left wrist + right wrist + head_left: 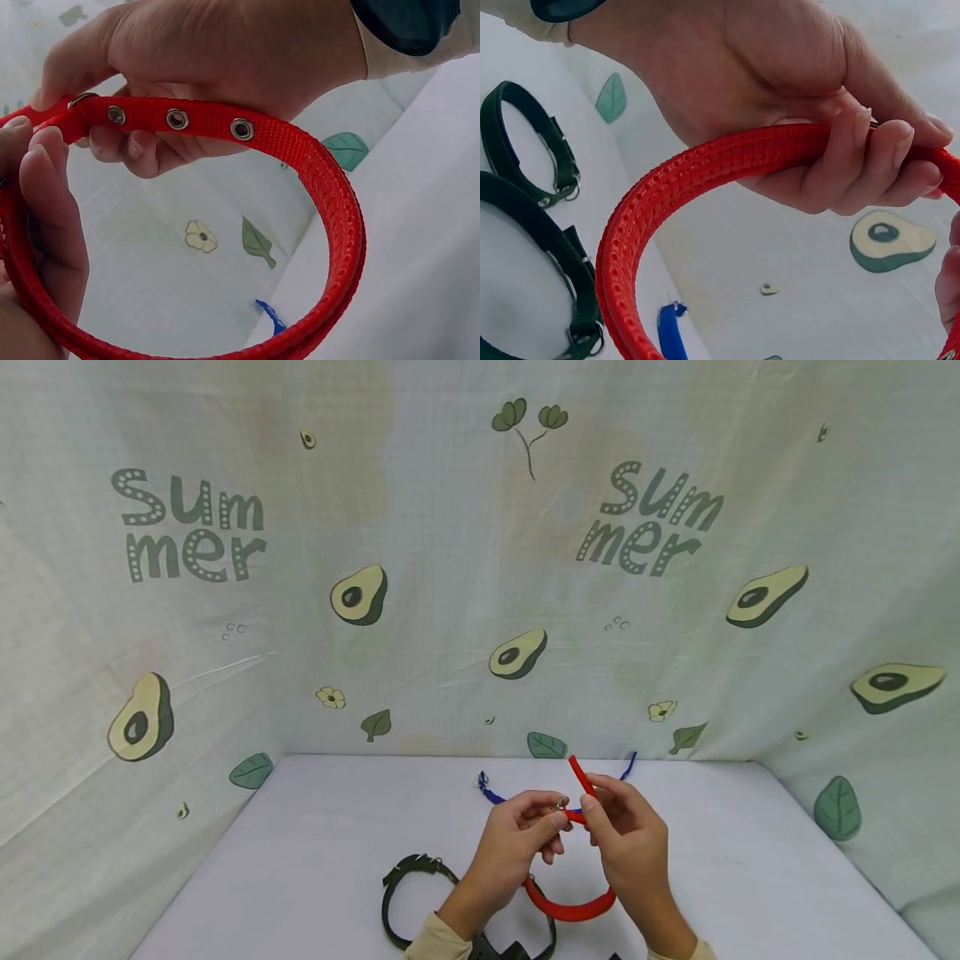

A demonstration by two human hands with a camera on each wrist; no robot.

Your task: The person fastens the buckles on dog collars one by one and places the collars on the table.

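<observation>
Both hands hold a red collar (570, 912) up in front of me, its loop hanging below them. My left hand (513, 835) pinches it near a small metal fitting (559, 807). With thumb and fingers, my right hand (633, 843) grips the strap, whose free end (582, 777) sticks up past the fingertips. Metal-rimmed eyelets (178, 118) run along the band in the left wrist view, beside a metal ring (84, 99). In the right wrist view the padded, stitched band (682, 169) curves away from my right fingers. The fingers partly hide the join between strap and fitting.
Dark green collars (387, 910) lie on the white table (300, 852) near my left forearm, one partly behind it. Behind my hands lies a blue collar (491, 796), largely covered by them. A printed curtain (435, 527) stands behind and at the sides.
</observation>
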